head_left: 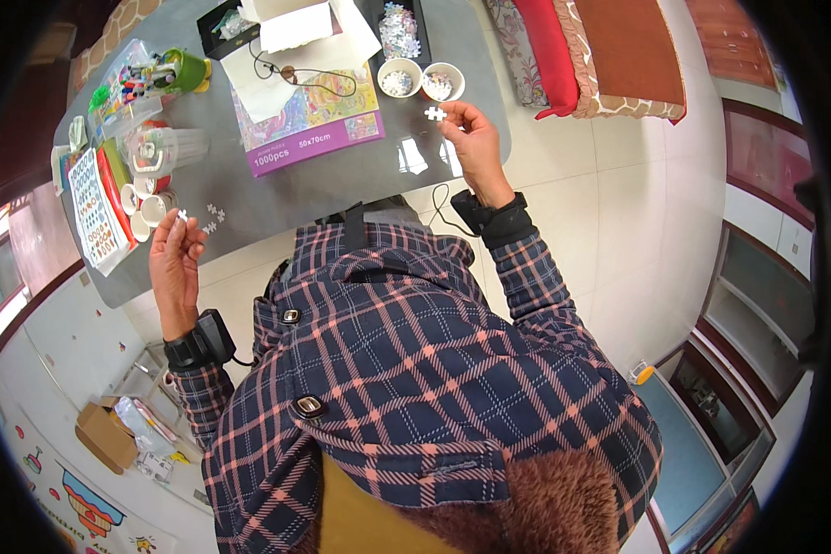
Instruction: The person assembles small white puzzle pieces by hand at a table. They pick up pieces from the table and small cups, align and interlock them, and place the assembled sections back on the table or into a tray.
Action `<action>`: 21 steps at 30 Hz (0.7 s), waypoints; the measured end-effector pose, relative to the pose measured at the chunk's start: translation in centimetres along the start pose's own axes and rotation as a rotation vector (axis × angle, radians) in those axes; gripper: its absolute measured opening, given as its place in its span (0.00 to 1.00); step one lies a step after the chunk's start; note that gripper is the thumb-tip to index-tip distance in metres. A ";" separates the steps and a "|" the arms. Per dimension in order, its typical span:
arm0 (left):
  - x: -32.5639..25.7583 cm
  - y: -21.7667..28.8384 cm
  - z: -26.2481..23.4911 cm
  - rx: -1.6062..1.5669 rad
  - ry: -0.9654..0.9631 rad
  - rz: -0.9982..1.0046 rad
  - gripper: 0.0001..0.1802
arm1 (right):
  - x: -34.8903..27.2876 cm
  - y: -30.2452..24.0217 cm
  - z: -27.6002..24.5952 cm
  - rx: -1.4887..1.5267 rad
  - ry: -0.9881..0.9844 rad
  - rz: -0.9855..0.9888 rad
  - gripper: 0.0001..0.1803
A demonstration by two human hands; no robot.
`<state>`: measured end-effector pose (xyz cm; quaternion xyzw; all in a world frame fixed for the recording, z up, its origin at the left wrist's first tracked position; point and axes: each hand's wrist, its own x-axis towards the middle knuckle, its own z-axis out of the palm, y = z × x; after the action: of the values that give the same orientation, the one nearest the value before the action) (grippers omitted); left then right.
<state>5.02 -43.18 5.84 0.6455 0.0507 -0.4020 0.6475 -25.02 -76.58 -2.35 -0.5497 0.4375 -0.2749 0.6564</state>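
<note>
My right hand pinches a white puzzle piece between thumb and fingertips, just in front of two paper cups. The left cup and the right cup both hold puzzle pieces. Over the table's left part, my left hand is closed on a small white puzzle piece. To its right, several loose white puzzle pieces lie on the grey table. Several more paper cups stand or lie beyond my left fingertips.
A purple puzzle box bears papers and a pair of glasses. Behind the cups is a black tray of puzzle pieces. At left are a clear plastic container, a sticker sheet and a green pen holder. A red-draped seat stands right of the table.
</note>
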 end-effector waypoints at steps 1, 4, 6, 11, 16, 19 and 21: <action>-0.2 0.0 0.1 -0.012 -0.031 0.006 0.15 | 0.3 0.0 -0.2 0.025 -0.011 -0.006 0.13; -1.0 0.5 0.6 -0.018 -0.048 0.028 0.15 | 1.2 -0.4 -0.9 0.053 -0.005 0.005 0.13; -1.0 0.9 0.7 -0.028 -0.009 0.048 0.15 | 1.5 -0.4 -0.8 0.066 -0.016 0.018 0.14; -1.3 1.6 0.3 -0.042 0.017 0.082 0.15 | 2.1 -0.5 -0.4 0.083 -0.014 -0.013 0.14; -1.2 1.5 -0.2 -0.044 0.050 0.092 0.15 | 2.2 -0.3 0.0 0.099 -0.034 0.005 0.14; -1.1 1.2 -0.1 -0.057 0.047 0.090 0.15 | 2.3 -0.3 -0.1 0.098 -0.041 0.005 0.14; -0.8 1.1 -0.1 -0.064 0.045 0.081 0.15 | 2.4 -0.3 -0.1 0.087 -0.038 0.014 0.14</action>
<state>5.15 -42.87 7.16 0.6349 0.0520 -0.3589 0.6822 -23.96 -78.74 -2.72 -0.5227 0.4165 -0.2788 0.6896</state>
